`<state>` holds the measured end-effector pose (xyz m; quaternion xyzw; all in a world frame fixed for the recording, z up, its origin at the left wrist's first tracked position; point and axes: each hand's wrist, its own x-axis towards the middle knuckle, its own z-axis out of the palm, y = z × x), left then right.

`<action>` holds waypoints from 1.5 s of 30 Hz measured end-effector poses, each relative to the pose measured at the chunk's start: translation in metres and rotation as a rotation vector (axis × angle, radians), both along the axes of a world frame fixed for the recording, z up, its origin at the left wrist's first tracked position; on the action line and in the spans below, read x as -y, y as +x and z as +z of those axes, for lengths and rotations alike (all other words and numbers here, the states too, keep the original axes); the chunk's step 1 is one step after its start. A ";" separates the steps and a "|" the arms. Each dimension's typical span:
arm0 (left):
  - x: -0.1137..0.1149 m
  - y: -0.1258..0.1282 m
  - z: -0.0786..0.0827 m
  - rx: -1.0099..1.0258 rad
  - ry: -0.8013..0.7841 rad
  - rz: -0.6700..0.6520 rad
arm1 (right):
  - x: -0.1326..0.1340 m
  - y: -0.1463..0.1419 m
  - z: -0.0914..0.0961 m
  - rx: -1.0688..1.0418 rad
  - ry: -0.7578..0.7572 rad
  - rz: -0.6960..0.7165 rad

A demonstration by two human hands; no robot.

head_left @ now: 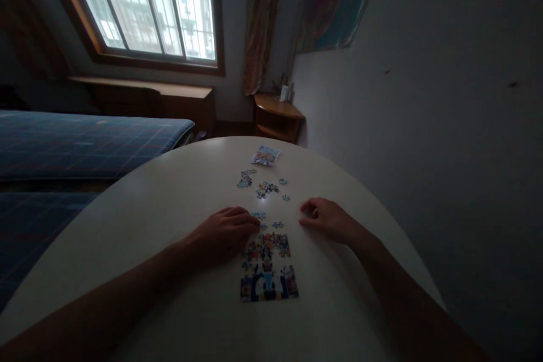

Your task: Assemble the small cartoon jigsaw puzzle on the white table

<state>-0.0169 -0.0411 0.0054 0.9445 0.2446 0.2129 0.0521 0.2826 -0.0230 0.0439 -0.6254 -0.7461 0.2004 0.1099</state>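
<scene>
A partly joined colourful jigsaw (268, 267) lies on the round white table (169, 203) in front of me. My left hand (224, 233) rests palm down at its upper left, fingers stretched toward a loose piece (258, 216) at the fingertips. My right hand (326, 219) lies on the table to the right of the jigsaw, fingers curled under; what they hold, if anything, is hidden. Another loose piece (278, 224) sits between the hands. Several more loose pieces (265, 188) are scattered farther back.
A small printed picture card (265, 155) lies near the table's far edge. A bed with a blue checked cover (85, 138) stands at the left. A wooden corner shelf (278, 116) and a window (148, 5) are behind; a wall runs along the right.
</scene>
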 end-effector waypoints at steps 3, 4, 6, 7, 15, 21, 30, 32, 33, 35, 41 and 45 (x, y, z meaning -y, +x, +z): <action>0.000 -0.001 0.000 0.008 0.008 -0.002 | -0.003 0.006 -0.002 -0.031 -0.002 -0.018; 0.001 -0.001 0.000 0.007 0.009 -0.005 | -0.004 0.008 -0.003 -0.039 -0.005 -0.027; 0.001 0.000 0.002 0.007 0.010 0.000 | -0.006 0.012 -0.005 -0.053 -0.012 -0.042; 0.001 0.000 0.003 0.007 0.010 0.002 | -0.007 0.014 -0.006 -0.059 -0.010 -0.048; 0.001 0.000 0.002 0.016 0.002 -0.007 | -0.014 0.020 -0.010 -0.046 0.002 -0.120; 0.001 0.000 0.001 0.002 0.009 -0.004 | -0.017 0.028 -0.009 -0.130 -0.061 -0.090; 0.001 0.000 0.001 0.020 0.008 -0.013 | -0.013 0.022 0.000 -0.046 -0.088 -0.035; 0.001 0.000 0.001 0.019 0.005 -0.015 | -0.013 0.021 0.000 -0.035 -0.088 -0.019; 0.001 0.000 0.001 0.017 0.004 -0.011 | -0.013 0.021 0.000 -0.030 -0.088 -0.016; 0.001 -0.001 0.000 0.007 0.002 -0.004 | -0.013 0.021 -0.002 -0.034 -0.076 -0.016; 0.001 0.000 0.000 -0.014 0.011 0.001 | -0.012 0.021 -0.002 -0.041 -0.055 0.012; 0.001 0.000 0.002 0.005 0.009 -0.002 | -0.010 0.017 0.002 0.008 -0.072 0.015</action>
